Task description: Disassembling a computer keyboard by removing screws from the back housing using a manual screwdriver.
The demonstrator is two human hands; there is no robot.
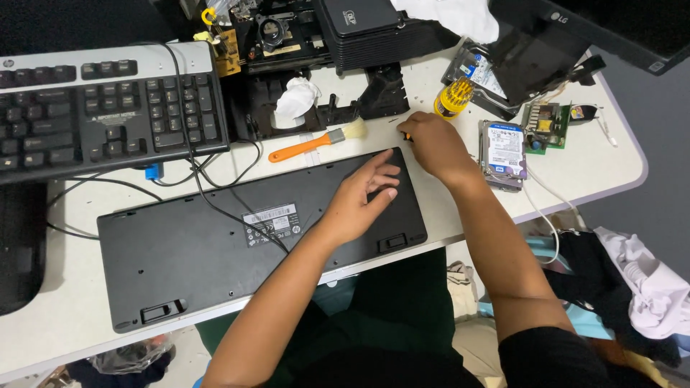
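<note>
On the tabletop [43, 316], an upturned keyboard [259, 241] is steadied by the flat, spread left hand [363, 201] while a small orange-tipped tool [407, 135] is pinched in the right hand [435, 147], apparently for unscrewing, which calls for careful tip placement

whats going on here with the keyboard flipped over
A person has a black keyboard lying face down on the table. Their left hand presses flat on its back, and the right hand works at its far corner with a small tool that is mostly hidden. A brush lies nearby.

White rectangular label [271, 219] on the black upturned keyboard [201, 259]; monitor [611, 29] top right.
</note>
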